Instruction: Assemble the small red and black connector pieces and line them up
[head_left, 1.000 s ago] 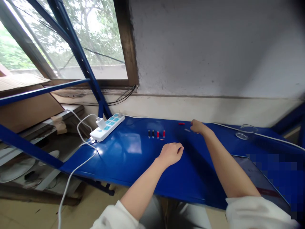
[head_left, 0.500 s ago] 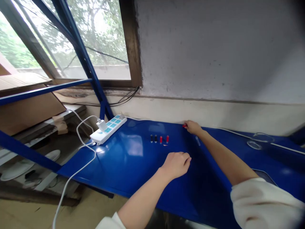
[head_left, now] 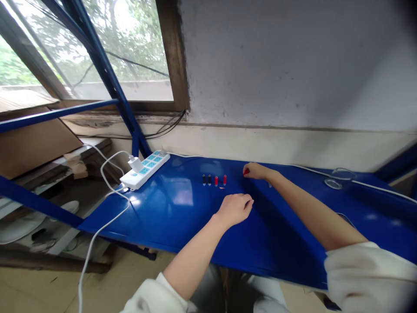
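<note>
My right hand (head_left: 256, 171) is near the back of the blue table (head_left: 176, 221), its fingers closed on a small red cylinder (head_left: 246, 172). Left of it, several short cylinders stand upright in a row: two black ones (head_left: 206, 180), a red one (head_left: 216, 181) and another red one (head_left: 224, 179), all with pale lower ends. A tiny pale piece (head_left: 222, 188) lies in front of the red pair. Nearer to me, my left hand (head_left: 236, 208) is curled above the table with fingertips together; what they hold, if anything, is hidden. My right forearm partly covers a clear, thin item (head_left: 269, 184).
A white power strip (head_left: 143, 170) with a plugged-in adapter (head_left: 135, 163) sits at the table's left end, its white cable (head_left: 107, 221) hanging over the edge. Coiled clear tubing (head_left: 332, 184) lies at the right. A blue metal frame (head_left: 110, 74) rises at the left.
My right hand has drawn the red cylinder slightly away from the back edge, toward me. The whole view has shifted a little. My left hand keeps its curled shape, and the row stands unchanged.
</note>
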`<state>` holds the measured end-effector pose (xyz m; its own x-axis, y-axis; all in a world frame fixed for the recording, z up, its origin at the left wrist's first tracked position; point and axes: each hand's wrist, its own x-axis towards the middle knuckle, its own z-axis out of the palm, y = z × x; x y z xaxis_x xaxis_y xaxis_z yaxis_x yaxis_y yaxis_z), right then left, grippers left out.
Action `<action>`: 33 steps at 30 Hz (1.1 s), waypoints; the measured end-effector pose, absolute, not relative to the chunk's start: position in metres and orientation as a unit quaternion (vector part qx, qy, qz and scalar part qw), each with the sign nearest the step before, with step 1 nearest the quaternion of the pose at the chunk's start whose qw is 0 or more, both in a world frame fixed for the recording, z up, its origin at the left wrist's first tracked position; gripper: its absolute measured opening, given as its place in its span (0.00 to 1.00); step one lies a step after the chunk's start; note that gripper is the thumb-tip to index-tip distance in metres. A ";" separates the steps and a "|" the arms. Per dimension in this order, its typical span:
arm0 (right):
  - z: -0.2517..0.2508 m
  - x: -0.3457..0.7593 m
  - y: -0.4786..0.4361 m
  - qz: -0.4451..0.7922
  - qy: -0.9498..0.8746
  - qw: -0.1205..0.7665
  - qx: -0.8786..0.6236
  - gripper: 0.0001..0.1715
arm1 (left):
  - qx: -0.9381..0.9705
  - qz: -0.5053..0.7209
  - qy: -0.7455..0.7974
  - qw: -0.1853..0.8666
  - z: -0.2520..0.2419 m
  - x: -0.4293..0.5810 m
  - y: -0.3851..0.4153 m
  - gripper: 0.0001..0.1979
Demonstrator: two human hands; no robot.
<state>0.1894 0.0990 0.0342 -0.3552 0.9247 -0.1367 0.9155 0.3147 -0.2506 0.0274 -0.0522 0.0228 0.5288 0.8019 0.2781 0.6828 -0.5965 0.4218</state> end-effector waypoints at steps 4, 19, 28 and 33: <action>0.030 0.186 0.095 0.141 -0.807 0.018 -0.573 0.06 | 0.865 0.229 0.429 0.124 0.024 0.027 -0.052 0.16; 0.061 0.225 0.060 0.013 -0.720 -0.017 -0.693 0.10 | 0.866 0.240 0.420 0.128 0.021 0.027 -0.050 0.16; 0.013 0.211 0.018 -0.057 -0.676 0.000 -0.735 0.15 | 0.867 0.239 0.418 0.128 0.021 0.027 -0.050 0.15; 0.007 0.213 0.016 -0.126 -0.687 0.035 -0.715 0.12 | 0.867 0.242 0.414 0.135 0.019 0.027 -0.049 0.15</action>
